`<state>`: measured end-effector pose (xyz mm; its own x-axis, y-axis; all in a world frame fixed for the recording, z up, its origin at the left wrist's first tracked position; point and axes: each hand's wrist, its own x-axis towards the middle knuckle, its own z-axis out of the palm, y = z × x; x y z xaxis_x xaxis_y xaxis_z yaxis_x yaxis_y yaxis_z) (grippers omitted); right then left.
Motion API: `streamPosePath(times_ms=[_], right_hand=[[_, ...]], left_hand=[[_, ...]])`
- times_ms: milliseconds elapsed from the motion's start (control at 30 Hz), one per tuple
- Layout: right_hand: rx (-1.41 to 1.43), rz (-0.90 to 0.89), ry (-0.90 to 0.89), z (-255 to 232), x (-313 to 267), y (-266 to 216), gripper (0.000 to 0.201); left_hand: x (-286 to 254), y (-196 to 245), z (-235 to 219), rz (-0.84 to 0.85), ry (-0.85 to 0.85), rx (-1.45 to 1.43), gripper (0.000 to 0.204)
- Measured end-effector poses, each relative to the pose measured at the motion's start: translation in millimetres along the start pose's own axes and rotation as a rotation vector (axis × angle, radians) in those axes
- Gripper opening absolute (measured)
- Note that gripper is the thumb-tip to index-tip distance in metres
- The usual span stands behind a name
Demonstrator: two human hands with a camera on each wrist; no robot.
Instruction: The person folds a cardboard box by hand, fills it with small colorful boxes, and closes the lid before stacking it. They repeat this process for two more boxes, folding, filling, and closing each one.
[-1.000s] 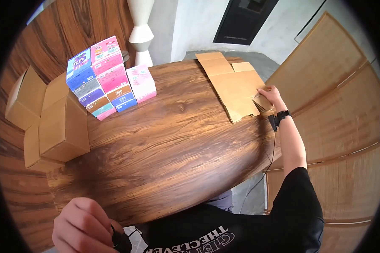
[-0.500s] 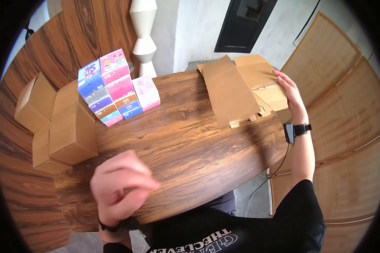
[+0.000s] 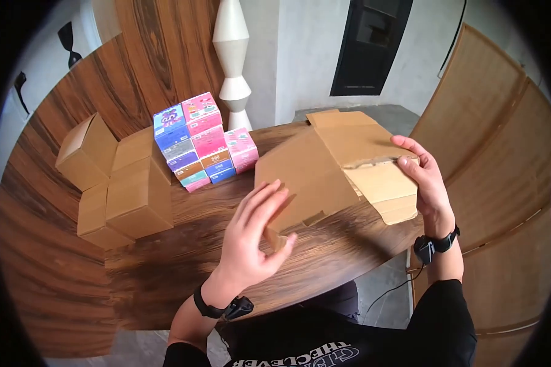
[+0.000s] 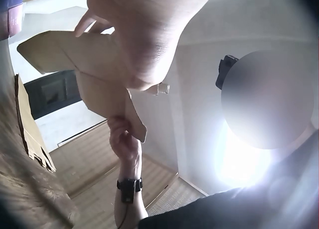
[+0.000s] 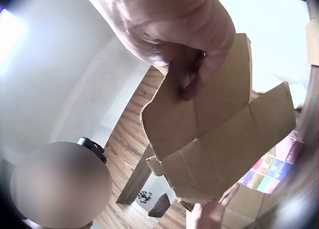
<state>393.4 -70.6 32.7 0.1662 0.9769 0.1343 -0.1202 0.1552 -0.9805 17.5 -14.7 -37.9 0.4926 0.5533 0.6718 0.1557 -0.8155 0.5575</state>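
Clearly, right hand pinches cardboard at right edge; left hand touches left side, fingers extended.

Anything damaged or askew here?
Possibly the cardboard piece being held: one edge beside the right hand looks ragged against its otherwise straight creases. Torn or just rough-cut, can't tell. Printed boxes look neatly stacked.
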Motion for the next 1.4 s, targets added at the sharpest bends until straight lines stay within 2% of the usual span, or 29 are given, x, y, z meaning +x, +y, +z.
streamPosePath(times_ms=[33, 67, 167, 200, 233, 300, 367, 433, 533, 633, 667, 767, 800, 900, 933, 1000, 1067, 1167, 1200, 1300, 1367, 1400], right_hand=[[-0.007, 0.014, -0.005, 4.2, -2.3, -1.2, 0.046], [-0.060, 0.029, 0.019, 11.5, -6.3, -4.3, 0.051], [-0.249, -0.004, -0.089, 19.8, -15.8, -10.5, 0.058], [-0.371, 0.038, -0.172, 16.4, -19.9, -13.9, 0.062], [-0.442, 0.007, -0.226, 23.6, -25.7, -13.3, 0.064], [-0.855, 0.098, -0.246, 39.5, -39.5, -24.7, 0.067], [-1.085, 0.106, -0.247, 68.1, -50.8, -34.1, 0.070], [-1.339, -0.114, -0.296, 68.8, -56.6, -27.6, 0.065], [-1.105, -0.134, -0.290, 88.2, -53.2, -31.9, 0.059], [-0.996, -0.543, -0.508, 95.8, -40.7, -21.6, 0.054], [-0.932, -0.615, -0.568, 95.8, -34.6, -9.9, 0.048], [-1.002, -0.957, -0.706, 102.4, -20.0, -9.8, 0.036], [-0.893, -0.837, -0.730, 106.9, -24.6, -10.1, 0.034], [-0.781, -0.956, -0.682, 122.2, -24.7, -3.6, 0.041], [-0.720, -0.987, -0.705, 125.4, -22.7, 4.6, 0.035], [-0.642, -0.977, -0.723, 123.4, -11.1, 20.2, 0.029], [-0.537, -0.946, -0.645, 129.2, -6.3, 23.7, 0.021], [-0.294, -0.846, -0.549, 138.4, 5.4, 25.7, 0.022], [-0.297, -0.830, -0.535, 142.1, 7.9, 22.9, 0.024], [-0.285, -0.739, -0.537, 144.5, 16.8, 38.2, 0.025], [-0.430, -0.770, -0.601, 138.4, 24.3, 49.9, 0.026], [-0.524, -0.808, -0.637, 136.1, 26.9, 55.7, 0.027]], left_hand=[[-0.9, -3.3, -3.9, 0.023, 0.036, -0.013, 0.065], [2.1, -0.1, -8.8, 0.051, 0.104, 0.051, 0.041], [-5.0, 4.4, -7.3, -0.269, 0.297, -0.158, 0.025], [-6.0, 1.9, -4.6, -0.247, 0.378, -0.178, 0.021], [-6.8, 3.4, -7.8, -0.243, 0.373, -0.142, 0.021], [-8.1, 7.2, -13.6, -0.235, 0.357, -0.072, 0.022], [-9.6, 5.1, -14.8, -0.200, 0.354, -0.079, 0.022], [-9.8, 5.7, -16.7, -0.200, 0.387, -0.112, 0.023], [-8.9, 5.8, -21.7, -0.230, 0.469, -0.202, 0.027], [-1.1, 8.6, -35.8, -0.239, 0.568, -0.193, 0.027], [-0.2, 5.8, -39.3, -0.244, 0.591, -0.185, 0.026], [-1.0, -1.1, -49.9, -0.307, 0.676, -0.251, 0.027], [-1.3, -2.7, -54.0, -0.314, 0.684, -0.269, 0.028], [-0.2, 1.1, -63.8, -0.363, 0.702, -0.304, 0.027], [-1.6, -1.3, -67.0, -0.388, 0.692, -0.337, 0.027], [-3.5, -7.4, -72.4, -0.439, 0.668, -0.410, 0.028], [-0.3, -5.6, -76.2, -0.490, 0.722, -0.462, 0.029], [2.0, -8.0, -83.0, -0.536, 0.772, -0.561, 0.032], [2.5, -10.9, -85.7, -0.547, 0.784, -0.598, 0.034], [0.9, -29.4, -86.5, -0.527, 0.654, -0.590, 0.033], [3.6, -35.4, -80.8, -0.502, 0.539, -0.557, 0.030], [2.7, -45.0, -85.5, -0.538, 0.379, -0.498, 0.030]])
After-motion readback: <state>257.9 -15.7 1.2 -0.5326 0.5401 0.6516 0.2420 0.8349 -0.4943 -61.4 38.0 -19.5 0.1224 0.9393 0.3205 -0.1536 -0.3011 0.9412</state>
